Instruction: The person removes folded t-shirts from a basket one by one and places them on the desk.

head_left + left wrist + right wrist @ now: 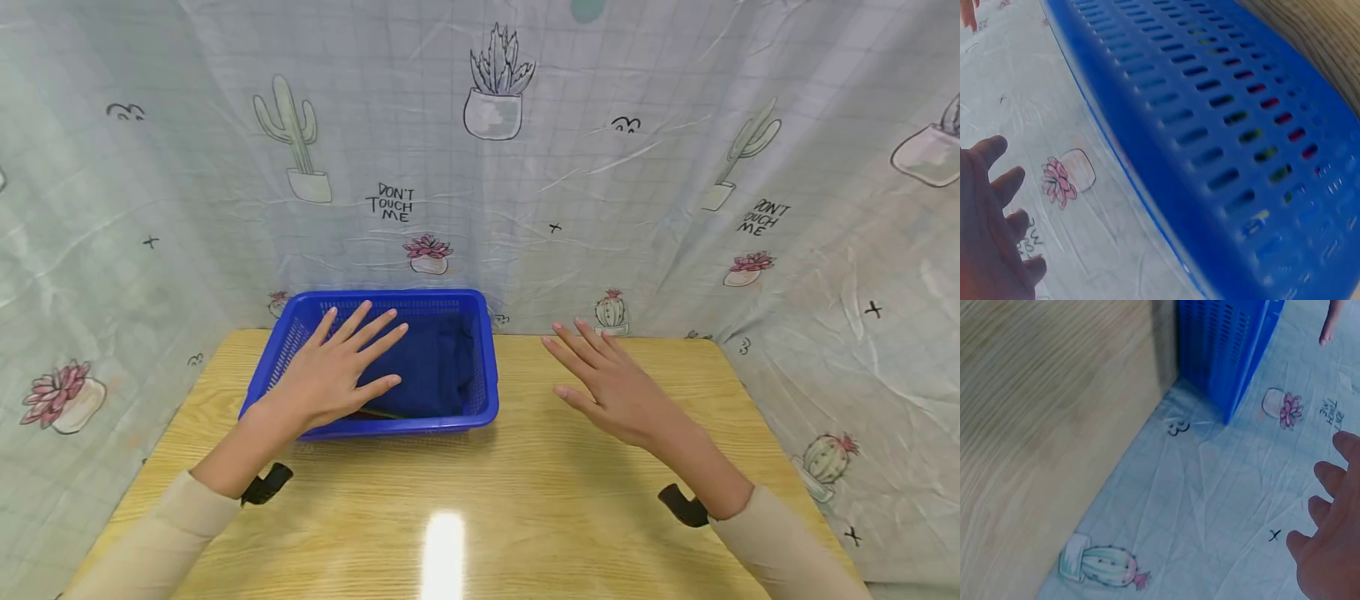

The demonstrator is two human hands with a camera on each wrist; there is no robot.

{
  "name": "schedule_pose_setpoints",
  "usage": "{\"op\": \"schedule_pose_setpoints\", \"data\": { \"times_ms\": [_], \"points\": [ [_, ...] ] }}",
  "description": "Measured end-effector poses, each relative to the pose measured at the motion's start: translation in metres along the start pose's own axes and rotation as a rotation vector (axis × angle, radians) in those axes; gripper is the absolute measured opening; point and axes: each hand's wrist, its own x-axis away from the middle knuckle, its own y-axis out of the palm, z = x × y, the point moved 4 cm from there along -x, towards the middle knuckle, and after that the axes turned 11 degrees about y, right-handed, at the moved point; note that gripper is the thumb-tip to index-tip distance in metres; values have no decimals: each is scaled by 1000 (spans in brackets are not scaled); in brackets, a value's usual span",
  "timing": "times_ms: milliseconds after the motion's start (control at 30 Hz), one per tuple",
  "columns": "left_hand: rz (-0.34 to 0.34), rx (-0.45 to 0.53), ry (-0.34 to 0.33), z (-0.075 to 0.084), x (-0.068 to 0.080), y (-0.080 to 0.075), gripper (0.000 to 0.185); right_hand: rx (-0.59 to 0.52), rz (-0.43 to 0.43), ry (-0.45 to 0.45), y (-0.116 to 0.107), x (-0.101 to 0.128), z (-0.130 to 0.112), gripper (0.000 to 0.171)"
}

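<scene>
A blue plastic basket [486, 367] with slotted walls stands at the back left of the table. Folded dark blue cloth [420, 367] lies inside it, and a sliver of red and yellow-green shows by its front wall. My left hand [330, 375] hovers over the basket's left part with fingers spread, holding nothing, and hides some of the contents. To the right of the basket, my right hand [615, 383] is held above the table, fingers extended and nothing in it. In the left wrist view, red and green bits show through the slots of the basket wall [1141, 125].
The light wood table [540, 500] carries a bright glare spot near its front. A pale curtain [555, 167] printed with potted cacti hangs behind and along both sides. Black straps [266, 485] sit at both wrists, below beige sleeves.
</scene>
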Motion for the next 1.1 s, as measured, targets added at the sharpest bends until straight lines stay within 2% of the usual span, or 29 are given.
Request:
{"op": "schedule_pose_setpoints", "data": {
  "times_ms": [167, 367, 667, 867, 1000, 1100],
  "points": [
    [-10, 5, -27, -10, 7, -3, 76, -56, -3, -32, 3, -13, -16, 64],
    [-40, 22, -51, -21, 14, -2, 75, -123, -50, -41, 9, -28, -32, 62],
    [-139, 85, -92, -47, 19, 7, 75, -206, -103, -55, 25, -54, -59, 62],
    [-188, 205, -129, -60, 19, 12, 74, -246, -180, -28, 35, -75, -75, 62],
    [-161, 333, -144, -69, 16, 19, 75, -297, -226, -4, 40, -96, -87, 63],
    [-142, 435, -184, -75, 13, 26, 78, -321, -275, 43, 43, -114, -95, 66]
  ]
}}
